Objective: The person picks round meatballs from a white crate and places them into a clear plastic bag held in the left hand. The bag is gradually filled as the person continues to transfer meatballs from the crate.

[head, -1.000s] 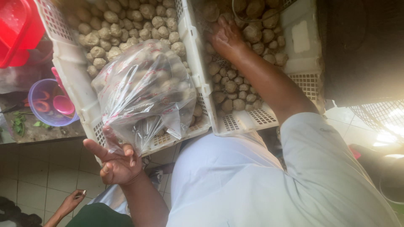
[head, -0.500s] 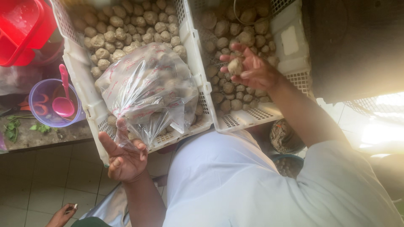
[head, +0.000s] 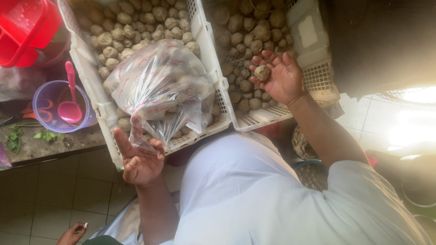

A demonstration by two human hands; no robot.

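Two white slotted plastic crates sit side by side, heaped with small brown round tubers. A clear plastic bag with red print, part full of tubers, lies over the near edge of the left crate. The left hand pinches its neck. The right hand, fingers spread, cradles one tuber above the right crate. Bagging seems underway; that tuber would go into the bag's mouth.

We see dusty brown potatoes in white lattice-patterned crates, a clear bag (red print scattered over it), a purple bowl holding a pink spoon, and a red basket.
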